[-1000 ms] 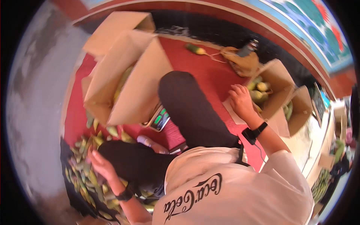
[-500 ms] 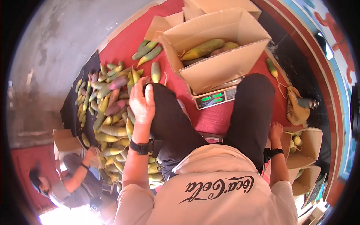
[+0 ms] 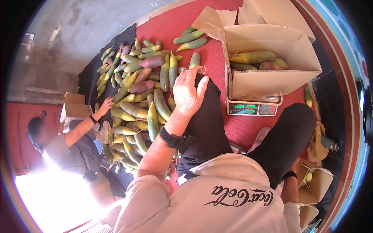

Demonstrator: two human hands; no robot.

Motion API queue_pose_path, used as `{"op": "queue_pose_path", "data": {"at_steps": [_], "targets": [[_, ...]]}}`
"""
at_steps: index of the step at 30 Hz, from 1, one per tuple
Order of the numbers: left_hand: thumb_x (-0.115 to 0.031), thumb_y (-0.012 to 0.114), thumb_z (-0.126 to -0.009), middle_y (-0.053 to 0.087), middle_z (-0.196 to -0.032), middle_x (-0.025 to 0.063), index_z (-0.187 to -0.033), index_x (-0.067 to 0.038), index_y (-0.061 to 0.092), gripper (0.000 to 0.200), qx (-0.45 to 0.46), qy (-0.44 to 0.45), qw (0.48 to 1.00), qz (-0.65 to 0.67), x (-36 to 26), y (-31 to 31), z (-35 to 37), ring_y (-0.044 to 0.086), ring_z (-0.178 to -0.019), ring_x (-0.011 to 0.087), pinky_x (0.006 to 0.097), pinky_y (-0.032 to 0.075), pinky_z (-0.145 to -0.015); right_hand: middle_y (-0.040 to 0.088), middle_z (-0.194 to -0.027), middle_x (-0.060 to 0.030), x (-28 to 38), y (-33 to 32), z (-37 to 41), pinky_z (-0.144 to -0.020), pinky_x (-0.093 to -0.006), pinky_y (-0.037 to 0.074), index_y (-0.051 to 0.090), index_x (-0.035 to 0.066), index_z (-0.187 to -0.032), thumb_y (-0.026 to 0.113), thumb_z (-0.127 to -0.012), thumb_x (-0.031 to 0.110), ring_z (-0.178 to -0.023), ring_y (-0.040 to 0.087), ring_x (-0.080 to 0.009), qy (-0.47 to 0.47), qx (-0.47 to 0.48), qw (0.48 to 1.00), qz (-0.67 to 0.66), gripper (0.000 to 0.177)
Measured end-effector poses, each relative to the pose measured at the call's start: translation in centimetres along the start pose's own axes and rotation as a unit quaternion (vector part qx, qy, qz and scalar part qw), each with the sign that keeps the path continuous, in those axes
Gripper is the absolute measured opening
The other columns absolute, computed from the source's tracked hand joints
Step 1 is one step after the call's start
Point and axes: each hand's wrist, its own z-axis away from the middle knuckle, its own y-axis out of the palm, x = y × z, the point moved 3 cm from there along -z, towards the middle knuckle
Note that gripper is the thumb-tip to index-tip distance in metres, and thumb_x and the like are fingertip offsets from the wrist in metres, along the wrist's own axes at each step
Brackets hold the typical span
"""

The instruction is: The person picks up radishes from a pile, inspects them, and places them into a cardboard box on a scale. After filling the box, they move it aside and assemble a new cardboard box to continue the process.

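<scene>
My left hand (image 3: 189,92) rests against my left knee, fingers stretched out and thumb apart, with nothing in it. Beyond and beside it spreads a large pile of green, yellowish and purplish radishes (image 3: 134,110). One green radish (image 3: 195,60) lies just past its fingertips. Down beside my right thigh is my right hand (image 3: 297,166), mostly hidden, so its fingers cannot be made out. Between and ahead of my knees stands an open cardboard box (image 3: 268,83) on a digital scale (image 3: 254,109) with lit green digits. Several radishes (image 3: 252,57) lie inside the box.
At left, a co-worker (image 3: 77,145) reaches a hand (image 3: 104,106) to the pile's edge. More boxes (image 3: 318,186) stand by my right side, near a brown bag (image 3: 318,143). A few radishes (image 3: 190,37) lie on the red floor covering left of the scale box.
My view has swung, so the pile and scale box sit farther right. The co-worker's arm now stretches farther toward the radishes. My left hand stays at my knee; my right is more hidden.
</scene>
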Motion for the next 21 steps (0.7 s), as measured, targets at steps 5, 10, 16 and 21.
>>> {"op": "queue_pose_path", "data": {"at_steps": [5,10,16,21], "targets": [[-0.031,0.050,-0.087,0.062,-0.093,0.0147,-0.104,-0.002,0.057,0.034,-0.005,0.000,1.000,-0.004,-0.1,0.0,-0.1,0.058,-0.090,0.0308,0.0380,0.044,-0.082,0.059,-0.111,-0.0071,0.5,-0.1,0.7,-0.088,-0.0475,0.036,0.059,0.013,-0.113,0.048,-0.082,0.033,-0.108,0.051,-0.0273,-0.021,0.003,1.000,0.013,0.038],[-0.031,0.051,-0.087,0.062,-0.093,0.0148,-0.104,-0.002,0.057,0.034,-0.003,0.001,1.000,-0.006,0.0,0.0,-0.1,0.058,-0.090,0.0312,0.0383,0.044,-0.082,0.059,-0.111,-0.0071,1.5,0.0,0.8,-0.088,-0.0476,0.036,0.059,0.013,-0.113,0.048,-0.082,0.032,-0.108,0.050,-0.0273,-0.038,0.005,0.999,0.026,0.038],[-0.029,0.058,-0.082,0.061,-0.091,0.0141,-0.103,-0.002,0.056,0.034,-0.016,-0.001,1.000,0.002,0.0,0.1,-0.1,0.057,-0.088,0.0317,0.0400,0.042,-0.081,0.059,-0.111,-0.0071,2.0,-0.3,0.7,-0.088,-0.0478,0.036,0.059,0.013,-0.113,0.049,-0.082,0.032,-0.109,0.050,-0.0273,-0.056,0.005,0.998,0.040,0.038],[-0.031,0.051,-0.087,0.062,-0.093,0.0146,-0.104,-0.002,0.057,0.034,-0.006,-0.003,1.000,-0.011,0.0,0.0,0.0,0.057,-0.091,0.0315,0.0388,0.043,-0.082,0.059,-0.112,-0.0072,2.4,-0.6,0.8,-0.088,-0.0479,0.036,0.059,0.013,-0.113,0.049,-0.082,0.032,-0.109,0.050,-0.0273,-0.071,0.005,0.996,0.051,0.038]]}}
